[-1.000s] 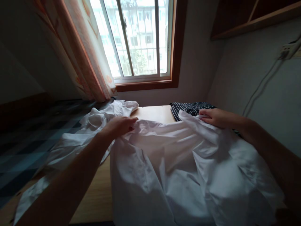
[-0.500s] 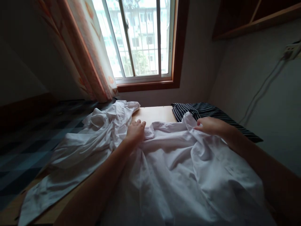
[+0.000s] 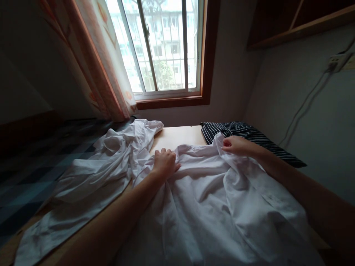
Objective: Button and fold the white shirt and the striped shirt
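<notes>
A white shirt (image 3: 199,184), wrinkled and loosely spread, covers the near part of a pale wooden board. My left hand (image 3: 165,162) rests at its upper left edge, fingers curled over the cloth and thumb toward the right. At the upper right, my right hand (image 3: 235,145) pinches a raised fold of the same cloth between thumb and fingers. More crumpled white fabric (image 3: 111,166) lies to the left, with a long sleeve-like part reaching toward the lower left. Whether it belongs to the same shirt I cannot tell.
The pale wooden board (image 3: 180,135) shows beyond the shirt. A black-and-white striped cloth (image 3: 255,140) lies at the back right. Dark checked bedding (image 3: 30,177) spreads on the left. Ahead are a window (image 3: 166,55) and a curtain (image 3: 102,62); a cord (image 3: 302,103) hangs on the right wall.
My left hand has shifted slightly right and nearer along the shirt's upper edge, its thumb now showing on the cloth. My right hand keeps its pinch. The view has turned slightly.
</notes>
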